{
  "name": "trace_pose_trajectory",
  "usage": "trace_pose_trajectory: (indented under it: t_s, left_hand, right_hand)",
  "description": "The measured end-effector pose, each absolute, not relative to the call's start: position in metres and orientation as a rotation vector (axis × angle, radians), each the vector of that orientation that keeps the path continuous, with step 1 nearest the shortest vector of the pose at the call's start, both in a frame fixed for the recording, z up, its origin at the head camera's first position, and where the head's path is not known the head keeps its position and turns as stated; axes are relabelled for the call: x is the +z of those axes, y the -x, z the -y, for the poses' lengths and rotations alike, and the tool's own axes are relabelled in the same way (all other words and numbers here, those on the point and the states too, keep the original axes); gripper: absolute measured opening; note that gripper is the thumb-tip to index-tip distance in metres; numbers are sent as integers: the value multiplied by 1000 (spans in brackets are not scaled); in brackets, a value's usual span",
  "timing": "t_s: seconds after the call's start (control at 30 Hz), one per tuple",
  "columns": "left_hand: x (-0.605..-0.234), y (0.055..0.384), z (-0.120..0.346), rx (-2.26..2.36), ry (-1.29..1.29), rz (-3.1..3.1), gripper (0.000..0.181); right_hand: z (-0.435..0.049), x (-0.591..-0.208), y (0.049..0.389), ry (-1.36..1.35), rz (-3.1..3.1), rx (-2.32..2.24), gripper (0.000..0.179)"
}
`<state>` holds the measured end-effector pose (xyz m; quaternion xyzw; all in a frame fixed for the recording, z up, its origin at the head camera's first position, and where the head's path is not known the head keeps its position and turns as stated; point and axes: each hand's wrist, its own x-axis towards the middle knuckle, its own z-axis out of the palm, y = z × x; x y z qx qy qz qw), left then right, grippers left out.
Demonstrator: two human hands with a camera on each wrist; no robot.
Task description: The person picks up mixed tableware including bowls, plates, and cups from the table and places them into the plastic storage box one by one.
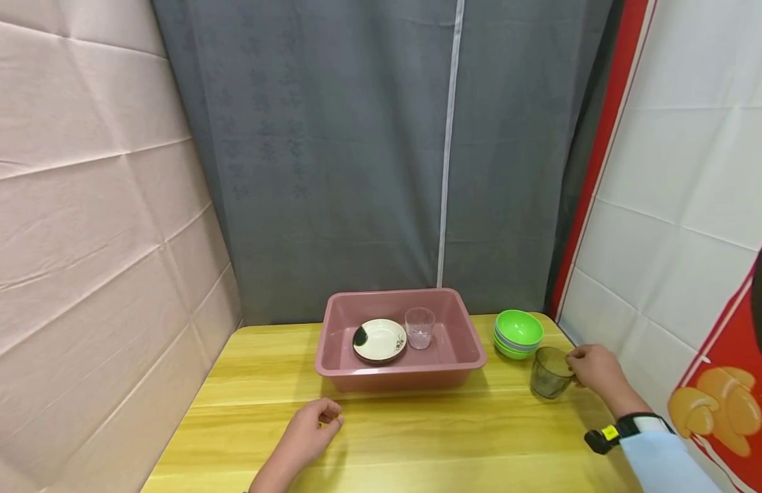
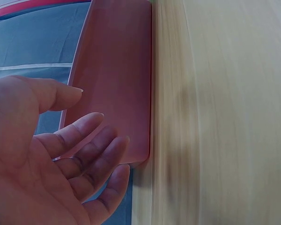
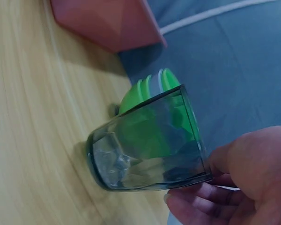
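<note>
My right hand pinches the rim of a smoky dark drinking glass at the right of the table. In the right wrist view the glass is see-through, with thumb and fingers at its rim. A stack of green bowls, one of them greyish, stands just behind it. My left hand hovers in front of a pink plastic tub, its fingers loosely bent and holding nothing. Inside the tub are a white plate with a dark patch and a clear glass.
The tub and bowls sit toward the back of a wood-grain table. A grey curtain hangs behind it. Pale cloth walls stand at the left and right, and a red printed panel is at the far right.
</note>
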<state>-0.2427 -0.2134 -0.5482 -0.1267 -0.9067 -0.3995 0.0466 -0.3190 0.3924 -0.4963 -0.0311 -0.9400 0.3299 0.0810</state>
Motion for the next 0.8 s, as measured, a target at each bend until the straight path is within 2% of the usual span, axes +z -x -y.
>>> trace_pose_trajectory:
  t_s: [0.4, 0.8]
  left_hand:
    - [-548, 241, 210, -1281, 407, 2728, 15]
    - [-549, 238, 208, -1318, 422, 2734, 16]
  right_hand:
    - [-342, -471, 289, -30, 2846, 1073, 19]
    - [-288, -469, 267, -85, 2828, 1198, 10]
